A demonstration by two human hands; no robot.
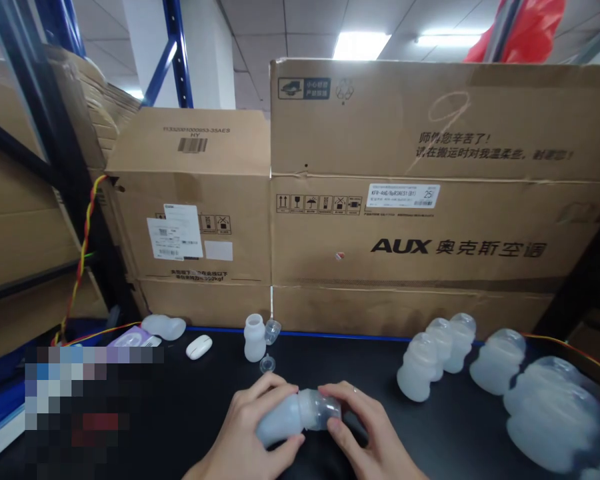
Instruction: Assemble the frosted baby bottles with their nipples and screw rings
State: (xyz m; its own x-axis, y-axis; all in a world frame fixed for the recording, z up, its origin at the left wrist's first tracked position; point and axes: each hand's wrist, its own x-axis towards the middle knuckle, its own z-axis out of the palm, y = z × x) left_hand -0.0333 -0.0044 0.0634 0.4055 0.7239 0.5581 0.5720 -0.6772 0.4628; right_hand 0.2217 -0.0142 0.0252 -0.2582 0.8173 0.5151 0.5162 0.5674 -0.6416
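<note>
My left hand is wrapped round a frosted plastic bottle, tilted almost onto its side with its neck pointing right. At the neck end sits a clear domed cap, and the thumb and fingers of my right hand are closed on it. Whether the cap is fixed on or loose I cannot tell. Beyond my hands a frosted bottle without a cap stands upright. Touching its right side is a small clear cap, and a clear ring-like part lies in front.
Several frosted bottles stand at the right, larger and blurred near the edge. A white computer mouse, another frosted bottle lying down and a purple packet are at the left. Cardboard panels close off the table's back.
</note>
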